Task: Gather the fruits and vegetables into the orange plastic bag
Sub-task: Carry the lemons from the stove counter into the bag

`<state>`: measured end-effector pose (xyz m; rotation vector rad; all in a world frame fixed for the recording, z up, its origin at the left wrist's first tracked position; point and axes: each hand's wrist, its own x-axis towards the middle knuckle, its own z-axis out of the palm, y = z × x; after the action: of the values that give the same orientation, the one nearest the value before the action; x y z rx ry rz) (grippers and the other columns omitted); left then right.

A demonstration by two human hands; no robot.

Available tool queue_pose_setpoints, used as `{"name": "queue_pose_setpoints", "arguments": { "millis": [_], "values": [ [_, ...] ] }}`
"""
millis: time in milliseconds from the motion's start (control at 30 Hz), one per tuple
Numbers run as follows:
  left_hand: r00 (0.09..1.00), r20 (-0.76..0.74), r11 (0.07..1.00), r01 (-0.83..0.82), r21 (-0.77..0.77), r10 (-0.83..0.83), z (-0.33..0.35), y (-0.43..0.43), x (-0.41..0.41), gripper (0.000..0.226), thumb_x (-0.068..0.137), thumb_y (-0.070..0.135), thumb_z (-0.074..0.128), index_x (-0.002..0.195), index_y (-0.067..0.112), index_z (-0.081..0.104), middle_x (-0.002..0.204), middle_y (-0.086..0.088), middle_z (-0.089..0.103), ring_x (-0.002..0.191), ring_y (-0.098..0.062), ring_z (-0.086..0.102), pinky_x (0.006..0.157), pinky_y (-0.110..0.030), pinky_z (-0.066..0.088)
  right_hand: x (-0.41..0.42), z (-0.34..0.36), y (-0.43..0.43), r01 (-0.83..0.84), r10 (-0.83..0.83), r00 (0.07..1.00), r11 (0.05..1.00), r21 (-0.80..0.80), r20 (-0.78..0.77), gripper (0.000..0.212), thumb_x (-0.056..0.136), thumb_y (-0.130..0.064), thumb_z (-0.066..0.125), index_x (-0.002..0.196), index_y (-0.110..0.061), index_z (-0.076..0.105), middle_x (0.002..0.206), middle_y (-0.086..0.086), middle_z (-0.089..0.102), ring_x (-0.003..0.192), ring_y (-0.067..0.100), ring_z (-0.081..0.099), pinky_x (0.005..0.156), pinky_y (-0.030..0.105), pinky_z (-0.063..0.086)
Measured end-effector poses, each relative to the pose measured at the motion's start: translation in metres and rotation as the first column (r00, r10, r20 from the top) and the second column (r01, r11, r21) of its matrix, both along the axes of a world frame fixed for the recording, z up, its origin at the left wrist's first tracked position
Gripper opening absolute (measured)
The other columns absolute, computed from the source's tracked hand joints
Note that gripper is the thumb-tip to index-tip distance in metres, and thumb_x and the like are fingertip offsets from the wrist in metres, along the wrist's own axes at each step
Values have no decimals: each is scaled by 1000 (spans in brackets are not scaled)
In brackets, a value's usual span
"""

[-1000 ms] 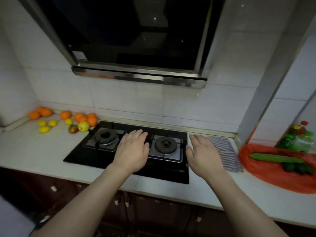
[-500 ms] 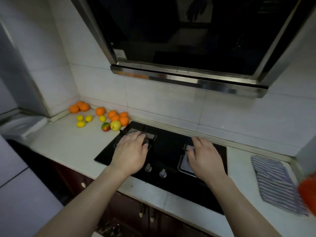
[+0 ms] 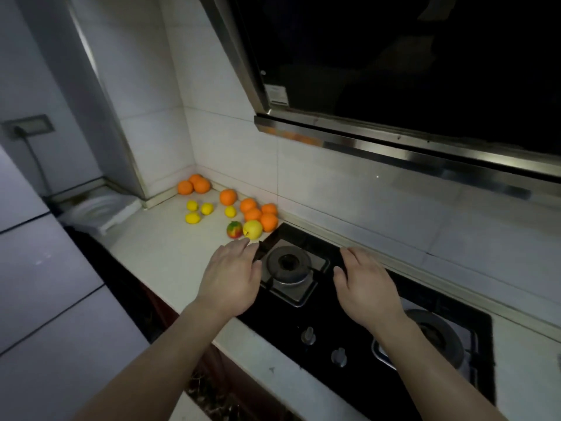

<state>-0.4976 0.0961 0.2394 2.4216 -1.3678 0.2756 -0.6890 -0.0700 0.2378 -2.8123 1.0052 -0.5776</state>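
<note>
Loose fruit lies on the white counter in the far left corner: several oranges [image 3: 228, 197], several small lemons [image 3: 192, 218], a yellow apple [image 3: 253, 229] and a red-green apple [image 3: 234, 230]. My left hand [image 3: 230, 278] hovers palm down, fingers apart, just short of the two apples, holding nothing. My right hand [image 3: 365, 287] hovers palm down over the black hob, also with nothing in it. The orange plastic bag is out of view.
A black gas hob [image 3: 349, 323] with two burners and two knobs fills the counter to the right of the fruit. A steel range hood [image 3: 394, 86] hangs overhead. A white round object [image 3: 97, 211] sits left of the counter, beside pale cabinet fronts.
My view has swung left, so the orange bag and striped cloth have left the frame. Both hands have moved left along the hob toward the fruit; the left now nears the apples.
</note>
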Motion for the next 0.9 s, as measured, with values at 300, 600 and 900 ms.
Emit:
{"name": "queue_pose_setpoints", "arguments": {
  "millis": [300,600,900],
  "values": [
    [996,-39,997,-75,-4,75,-8,37,114,63,90,43,21,132,11,56,136,-13,55,126,-29,49,110,-46,35,119,-2,26,-66,66,998,997,-46,-5,53,91,-35,38,126,0,58,125,17,60,116,31,56,104,38,38],
    [998,-34,999,-55,-3,55,-13,88,257,61,89,43,24,129,11,58,132,-13,58,123,-30,52,107,-46,38,258,-15,82,-70,70,997,997,-12,40,50,88,-33,37,115,1,62,110,18,65,103,36,59,98,40,45],
    [1000,-27,1000,-15,-15,15,-22,109,347,60,89,41,25,127,10,59,128,-11,60,119,-29,54,105,-44,41,342,-16,111,-62,62,998,998,-17,5,46,89,-33,39,113,-1,62,106,15,64,97,34,58,86,39,49]
  ]
}}
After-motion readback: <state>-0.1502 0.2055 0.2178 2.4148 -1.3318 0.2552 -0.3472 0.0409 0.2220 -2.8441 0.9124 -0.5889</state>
